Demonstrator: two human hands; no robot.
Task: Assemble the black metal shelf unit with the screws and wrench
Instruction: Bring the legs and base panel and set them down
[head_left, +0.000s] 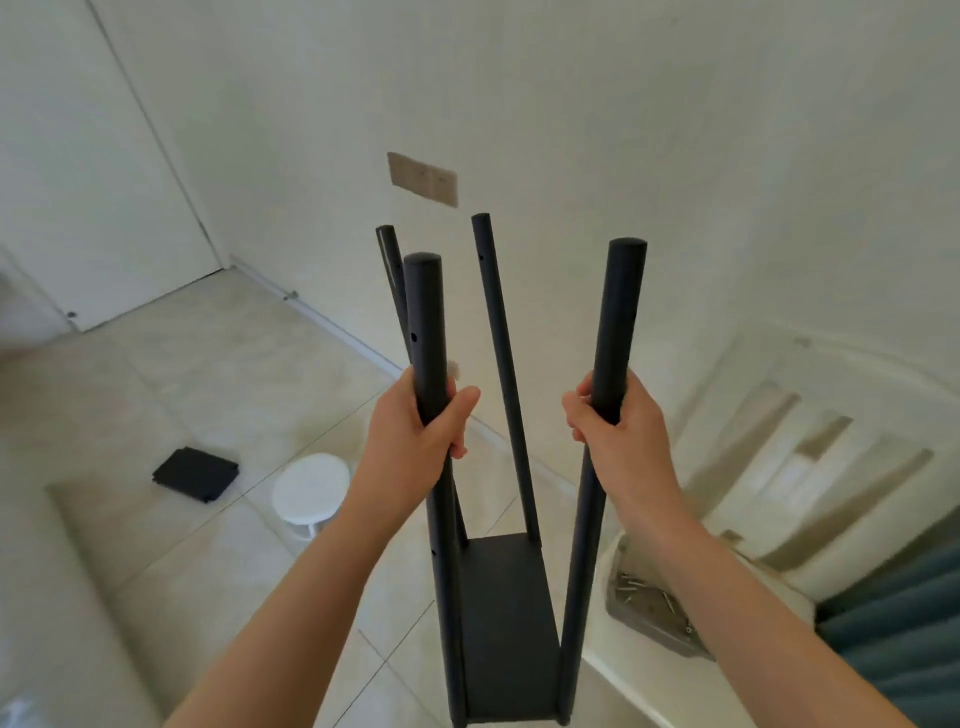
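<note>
The black metal shelf unit stands upright in front of me: several round black poles rise from one black shelf panel (501, 618) at the bottom. My left hand (421, 441) grips the near left pole (426, 312). My right hand (621, 426) grips the near right pole (621, 312). Two far poles (493, 322) stand free behind, with small screw holes showing. A grey tray of loose screws (649, 603) sits on the pale surface at my right. No wrench is visible.
A stack of black shelf panels (196, 474) lies on the tiled floor at left, beside a round white stool (310, 491). A white wall with a beige switch plate (422, 178) is ahead. Blue-green fabric (904, 639) shows at lower right.
</note>
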